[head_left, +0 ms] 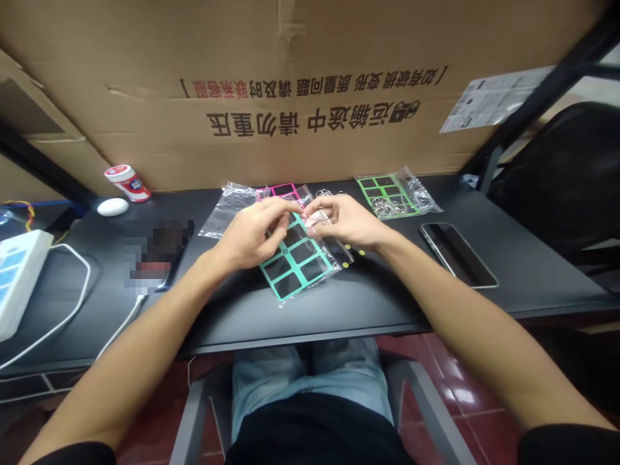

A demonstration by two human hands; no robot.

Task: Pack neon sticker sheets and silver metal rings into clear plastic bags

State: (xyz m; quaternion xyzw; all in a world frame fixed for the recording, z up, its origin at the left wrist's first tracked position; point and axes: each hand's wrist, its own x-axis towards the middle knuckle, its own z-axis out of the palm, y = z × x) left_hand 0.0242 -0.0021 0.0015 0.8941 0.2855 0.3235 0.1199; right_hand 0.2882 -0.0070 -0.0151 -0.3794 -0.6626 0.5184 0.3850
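Over the black bench (372, 303), left hand (252, 232) and right hand (341, 223) close together, fingertips meeting and clamped on the upper edge of a clear plastic bag (320, 248). Inside and under the hands, a turquoise-framed sheet (295, 261) of black squares. Just behind, a pink-framed sheet (283, 190) in loose clear film; farther right, a green-framed sheet (385, 194) in a bag with metal split rings (382, 206). Right of the hands, a smartphone (458, 255); far left, a white computer mouse (113, 206) and red-and-white canister (128, 183).
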